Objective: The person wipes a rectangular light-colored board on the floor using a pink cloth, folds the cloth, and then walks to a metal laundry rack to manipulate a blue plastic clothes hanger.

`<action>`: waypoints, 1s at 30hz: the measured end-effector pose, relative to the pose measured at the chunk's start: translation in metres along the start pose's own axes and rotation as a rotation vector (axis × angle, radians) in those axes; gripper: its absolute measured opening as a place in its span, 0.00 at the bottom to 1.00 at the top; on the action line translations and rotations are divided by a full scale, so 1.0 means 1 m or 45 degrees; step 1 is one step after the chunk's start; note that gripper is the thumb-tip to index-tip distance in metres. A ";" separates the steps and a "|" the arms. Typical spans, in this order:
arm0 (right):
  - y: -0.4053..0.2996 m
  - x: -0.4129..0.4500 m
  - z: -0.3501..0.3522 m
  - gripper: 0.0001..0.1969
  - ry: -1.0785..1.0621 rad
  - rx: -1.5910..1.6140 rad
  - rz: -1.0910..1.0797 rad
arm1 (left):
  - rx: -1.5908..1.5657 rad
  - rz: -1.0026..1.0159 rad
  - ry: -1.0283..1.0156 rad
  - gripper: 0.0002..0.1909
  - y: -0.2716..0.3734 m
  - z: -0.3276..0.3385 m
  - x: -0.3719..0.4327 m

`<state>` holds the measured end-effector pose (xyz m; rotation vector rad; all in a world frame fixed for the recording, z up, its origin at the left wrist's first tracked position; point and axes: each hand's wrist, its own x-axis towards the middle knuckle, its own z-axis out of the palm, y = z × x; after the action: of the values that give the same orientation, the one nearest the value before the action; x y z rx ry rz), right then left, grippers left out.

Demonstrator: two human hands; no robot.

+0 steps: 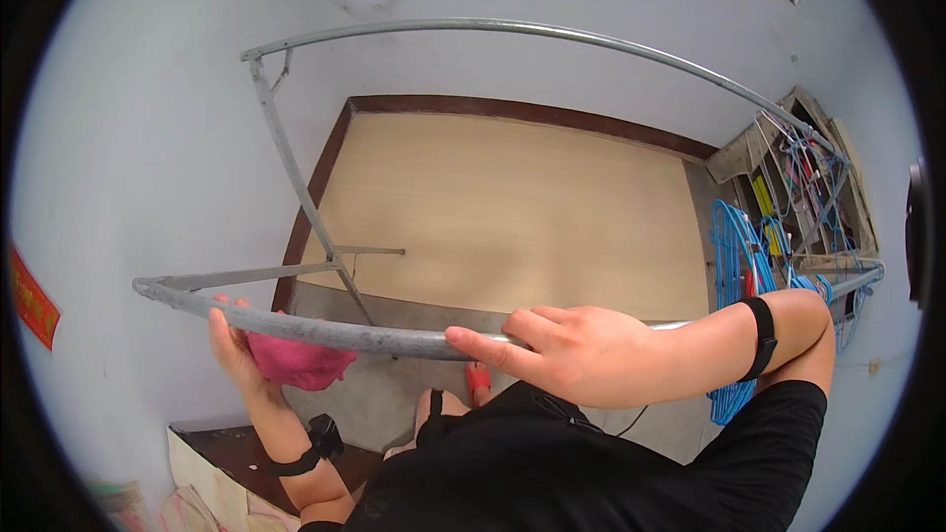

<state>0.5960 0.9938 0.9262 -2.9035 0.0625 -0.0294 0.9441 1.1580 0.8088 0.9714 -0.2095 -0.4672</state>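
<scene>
My left hand point(240, 351) holds a crumpled pink cloth point(303, 362) beneath the left part of the near metal rail point(355, 338). Its fingertips show just above the rail, and the rail hides part of the cloth. My right hand point(562, 355) rests on the same rail nearer its middle, fingers curled over it and the index finger lying along the top. The rail belongs to a folding metal drying rack, whose far rail point(473, 24) runs parallel near the wall. Crossed legs point(295, 162) join the two rails at the left.
Several blue hangers point(732, 258) hang at the rack's right end. Behind them stands a shelf unit point(746, 155) with assorted things. A beige panel with a dark wooden border point(532, 214) lies beyond the rack. A dark-topped piece of furniture point(244, 458) stands at lower left.
</scene>
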 end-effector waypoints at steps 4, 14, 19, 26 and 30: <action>0.005 -0.002 0.004 0.36 0.068 -0.028 -0.031 | 0.015 -0.025 -0.092 0.19 -0.002 -0.002 -0.001; -0.004 0.001 -0.002 0.34 -0.028 0.064 0.095 | 0.238 0.260 -0.447 0.36 -0.020 -0.038 0.033; -0.020 0.011 -0.004 0.28 -0.059 0.047 0.274 | 0.372 0.184 -0.562 0.26 -0.016 -0.077 0.083; -0.076 0.061 0.044 0.21 0.692 -0.393 0.776 | 1.058 -0.076 -0.247 0.12 -0.031 -0.168 0.162; -0.097 0.101 0.089 0.19 1.049 -0.643 1.052 | 1.039 0.084 -0.453 0.14 -0.040 -0.160 0.171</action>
<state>0.7026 1.1044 0.8639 -2.8220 1.5530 -1.1749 1.1432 1.1778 0.6811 1.6654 -0.7933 -0.4990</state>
